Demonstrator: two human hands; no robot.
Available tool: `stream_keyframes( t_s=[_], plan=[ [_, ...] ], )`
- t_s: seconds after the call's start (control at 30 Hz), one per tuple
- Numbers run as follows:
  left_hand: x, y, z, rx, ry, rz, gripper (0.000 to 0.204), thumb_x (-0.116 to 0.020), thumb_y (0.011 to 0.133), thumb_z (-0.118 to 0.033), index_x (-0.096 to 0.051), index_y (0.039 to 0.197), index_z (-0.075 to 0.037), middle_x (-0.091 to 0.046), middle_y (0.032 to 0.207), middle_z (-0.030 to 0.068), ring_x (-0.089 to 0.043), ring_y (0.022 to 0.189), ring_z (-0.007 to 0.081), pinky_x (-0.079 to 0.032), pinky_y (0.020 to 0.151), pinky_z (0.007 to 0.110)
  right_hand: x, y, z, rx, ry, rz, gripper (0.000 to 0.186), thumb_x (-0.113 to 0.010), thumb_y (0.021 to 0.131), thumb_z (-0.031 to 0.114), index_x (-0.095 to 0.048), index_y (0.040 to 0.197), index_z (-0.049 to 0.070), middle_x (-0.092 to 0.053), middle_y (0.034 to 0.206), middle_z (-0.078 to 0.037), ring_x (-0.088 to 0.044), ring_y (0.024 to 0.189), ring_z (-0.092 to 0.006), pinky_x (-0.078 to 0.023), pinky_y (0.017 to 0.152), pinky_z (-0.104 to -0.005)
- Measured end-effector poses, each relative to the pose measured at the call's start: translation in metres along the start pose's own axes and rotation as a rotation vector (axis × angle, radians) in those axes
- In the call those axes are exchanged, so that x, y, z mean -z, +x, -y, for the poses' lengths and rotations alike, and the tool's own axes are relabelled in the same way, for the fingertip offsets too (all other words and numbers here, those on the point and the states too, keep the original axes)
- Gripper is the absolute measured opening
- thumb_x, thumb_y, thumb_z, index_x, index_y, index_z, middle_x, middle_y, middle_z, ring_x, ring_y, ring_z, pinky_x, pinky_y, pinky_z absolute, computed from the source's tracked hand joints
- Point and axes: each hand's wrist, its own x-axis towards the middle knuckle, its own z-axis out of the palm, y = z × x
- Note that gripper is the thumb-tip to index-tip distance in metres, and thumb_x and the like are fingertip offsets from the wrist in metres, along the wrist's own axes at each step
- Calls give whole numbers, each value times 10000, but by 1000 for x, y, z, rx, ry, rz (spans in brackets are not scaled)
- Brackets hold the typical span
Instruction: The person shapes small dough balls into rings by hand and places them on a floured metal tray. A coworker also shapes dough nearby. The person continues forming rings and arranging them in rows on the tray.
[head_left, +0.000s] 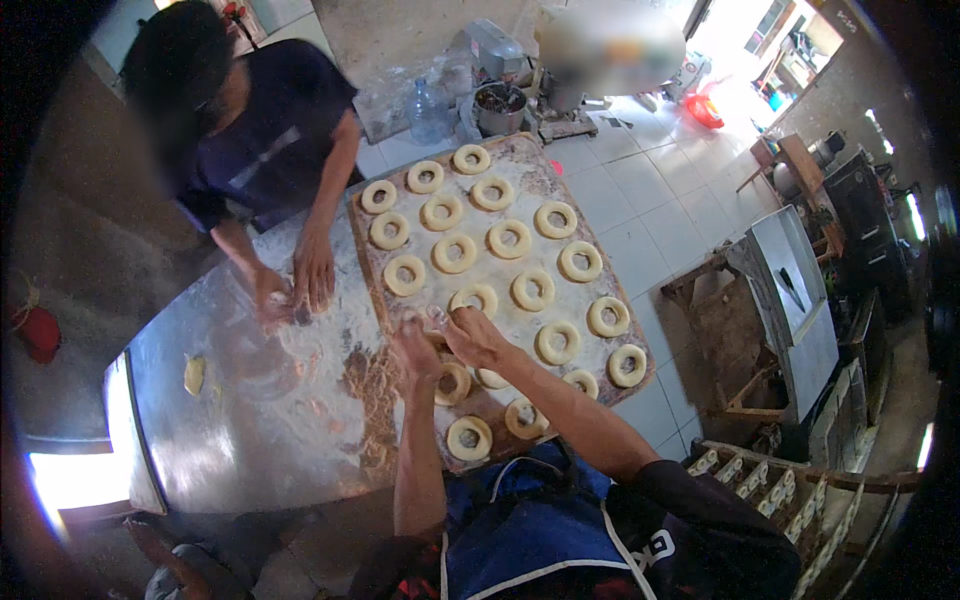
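Observation:
Rows of pale dough rings (509, 239) lie on a floured wooden board (610, 365) in front of me. My left hand (412, 347) is over the board's left edge; its fingers are blurred. Beside it, my right hand (474, 337) is closed, fingers curled, at the near edge of a dough ring (475, 298). Whitish fingertips meet between the hands, and whatever they grip is hidden. Under and beside my wrists lie more rings, one of them a dough ring (452, 383) partly covered by my left hand.
A metal table (230, 440) dusted with flour adjoins the board on the left, bearing a small dough piece (194, 375). Across it, a co-worker's hands (295, 290) press on the surface. Behind the board stand a water bottle (428, 115) and a mixer (497, 55). A metal tray (785, 265) is at right.

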Motion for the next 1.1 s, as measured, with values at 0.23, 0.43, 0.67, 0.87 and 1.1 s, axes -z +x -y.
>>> stream_keyframes(
  t_s=[0.23,0.43,0.67,0.87,1.1],
  plan=[
    [-94,35,21,37,-447,-72,315,-482,974,-322,-574,1074,-38,-572,774,26,-569,633,200,-503,590,361,90,23,-11,181,-318,-173,496,-444,978,323,-480,637,-35,-393,499,-78,-354,510,-161,-328,481,-386],
    [-162,48,16,430,-886,147,334,-433,987,-342,-544,1071,-37,-586,891,53,-585,733,202,-521,729,358,140,36,-13,313,105,-339,458,-544,901,285,-495,617,-71,-413,502,-215,-401,461,-309,-392,505,-416],
    [-226,70,-3,17,-387,63,317,-383,990,-296,-542,889,-40,-517,737,32,-488,611,179,-445,594,335,194,58,-28,274,-65,-380,517,-510,942,357,-530,667,-80,-448,517,-189,-421,463,-207,-376,491,-399],
    [-265,114,-6,-601,35,83,379,-373,1000,-320,-522,810,-28,-483,696,41,-430,637,160,-373,563,338,256,79,-23,122,139,-270,326,-593,884,284,-665,812,-27,-578,599,-72,-499,584,-108,-435,522,-323],
    [-331,192,-25,-179,721,248,299,-470,948,-226,-600,900,39,-657,866,231,-639,828,394,-501,751,474,320,149,-44,4,-302,-469,500,-814,698,307,-641,1053,0,-692,928,-200,-688,830,-300,-529,735,-409]
  ],
)
